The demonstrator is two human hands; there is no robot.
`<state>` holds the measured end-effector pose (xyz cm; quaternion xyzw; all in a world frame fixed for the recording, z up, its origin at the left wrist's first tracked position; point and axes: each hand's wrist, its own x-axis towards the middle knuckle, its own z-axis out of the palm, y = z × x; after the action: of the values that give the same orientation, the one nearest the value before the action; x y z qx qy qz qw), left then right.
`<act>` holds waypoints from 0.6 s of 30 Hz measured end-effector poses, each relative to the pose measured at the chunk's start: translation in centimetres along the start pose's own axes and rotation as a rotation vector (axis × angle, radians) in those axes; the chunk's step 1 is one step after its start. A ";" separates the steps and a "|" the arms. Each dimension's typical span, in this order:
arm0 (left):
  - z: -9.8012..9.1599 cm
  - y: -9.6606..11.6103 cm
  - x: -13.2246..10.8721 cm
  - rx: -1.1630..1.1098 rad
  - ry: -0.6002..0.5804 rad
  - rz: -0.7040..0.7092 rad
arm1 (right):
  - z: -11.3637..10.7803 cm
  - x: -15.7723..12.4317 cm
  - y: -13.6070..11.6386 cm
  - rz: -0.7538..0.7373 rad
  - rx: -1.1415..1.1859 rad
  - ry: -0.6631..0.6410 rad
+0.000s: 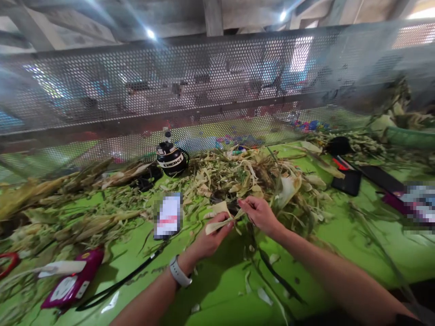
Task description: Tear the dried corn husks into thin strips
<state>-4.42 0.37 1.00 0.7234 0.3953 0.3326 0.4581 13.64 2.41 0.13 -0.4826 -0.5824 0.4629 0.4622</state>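
Pale dry husk strips (219,222), like corn husk, stretch between my two hands over the green table. My left hand (211,239), with a light watch band (180,272) on its wrist, pinches them between thumb and fingers. Close beside it on the right, my right hand (260,215) is closed with thumb and index finger on the strips' other end. Just beyond both hands lies a heap of dry husk scraps (234,174). Dark stalks and small bits lie on the table below the right hand.
A perforated metal screen (204,90) runs along the back. A black jug marked ENERGY (171,159) stands before it. A phone (168,215), a purple device with a cable (73,280) and more husks (68,190) lie left. Right are a black wallet-like item (346,181) and a green basket (411,137).
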 end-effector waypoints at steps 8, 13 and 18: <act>-0.2 0.0 -1.4 -0.461 -0.142 -0.354 | -0.6 -0.2 -1.2 0.220 0.166 -0.367; 0.6 0.1 -1.8 -0.491 -0.162 -0.435 | 0.7 -1.2 -1.9 0.238 0.145 -0.523; 0.4 0.0 -1.7 -0.527 -0.268 -0.402 | 1.9 -1.6 -1.8 0.029 0.039 -0.367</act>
<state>-4.86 -1.30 0.69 0.5254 0.3667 0.2283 0.7331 11.75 0.42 1.51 -0.3896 -0.6408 0.5609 0.3507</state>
